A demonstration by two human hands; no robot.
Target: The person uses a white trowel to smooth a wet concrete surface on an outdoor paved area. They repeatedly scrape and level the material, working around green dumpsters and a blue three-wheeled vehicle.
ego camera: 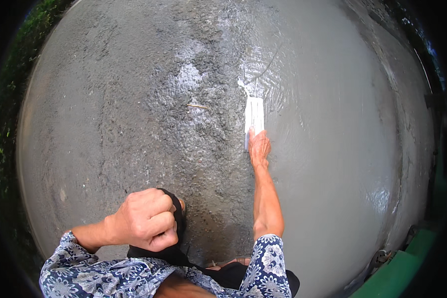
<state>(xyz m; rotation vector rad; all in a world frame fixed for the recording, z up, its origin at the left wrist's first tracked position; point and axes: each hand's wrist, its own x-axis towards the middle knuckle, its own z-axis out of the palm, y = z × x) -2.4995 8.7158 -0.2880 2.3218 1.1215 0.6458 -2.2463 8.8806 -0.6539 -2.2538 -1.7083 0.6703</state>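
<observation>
My right hand [260, 147] reaches forward and grips a finishing trowel [254, 111] with a bright, rectangular metal blade. Its blade rests along the left border of a smooth, wet cement layer [320, 123]. Just beyond the blade, the wet cement [262, 76] is rippled and shiny, with a thin dark line across it. My left hand [151, 219] is curled into a fist above my bent knee in black trousers [178, 212]. Nothing shows inside that fist.
Rough grey ground [108, 111] stretches to the left, with a small stick [197, 106] on its wet part. A sandalled foot [234, 262] is below. Green foliage [7, 97] borders the far left. A green panel [398, 273] stands at the lower right.
</observation>
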